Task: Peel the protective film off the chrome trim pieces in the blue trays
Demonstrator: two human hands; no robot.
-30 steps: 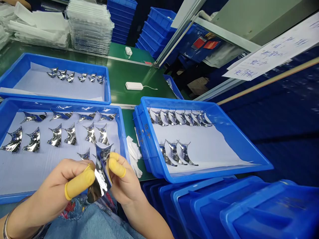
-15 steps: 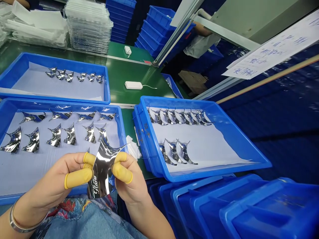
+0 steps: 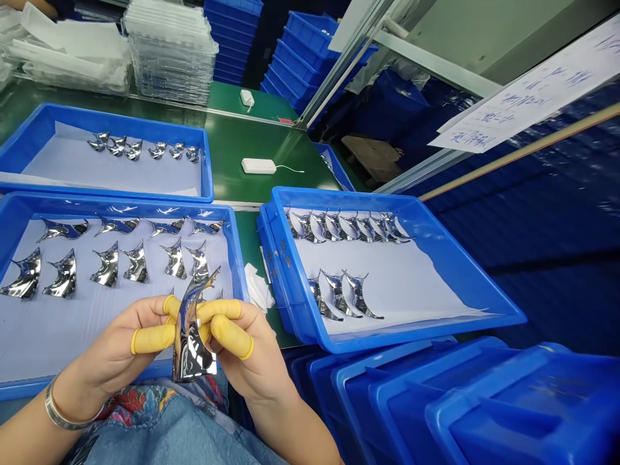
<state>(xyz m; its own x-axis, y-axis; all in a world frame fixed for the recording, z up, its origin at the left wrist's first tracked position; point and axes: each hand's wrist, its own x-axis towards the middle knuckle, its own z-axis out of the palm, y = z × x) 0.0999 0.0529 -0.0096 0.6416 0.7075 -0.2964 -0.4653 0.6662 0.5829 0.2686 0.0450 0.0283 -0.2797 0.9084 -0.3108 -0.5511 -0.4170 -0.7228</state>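
A curved, mirror-bright chrome part (image 3: 190, 339) stands almost edge-on between both my hands, above my lap. My left hand (image 3: 126, 352) pinches its left side with yellow finger cots on thumb and fingers. My right hand (image 3: 241, 352), also in yellow cots, grips its right side. Just beyond my hands lies the near-left blue tray (image 3: 239, 258) with several similar chrome parts (image 3: 107, 266) laid in rows on a white liner. To the right, another blue tray (image 3: 438, 226) holds a back row and three more chrome parts (image 3: 340, 296).
A third blue tray (image 3: 207, 169) with several parts sits at the back left. The green table (image 3: 252, 145) carries two small white devices (image 3: 258, 166), clear stacked trays (image 3: 172, 51) and a white cloth (image 3: 259, 290). Empty blue bins (image 3: 460, 413) are stacked at lower right.
Both hands have turned the chrome part from face-on, with its lettering showing, to nearly edge-on. The hands have closed in slightly around it.
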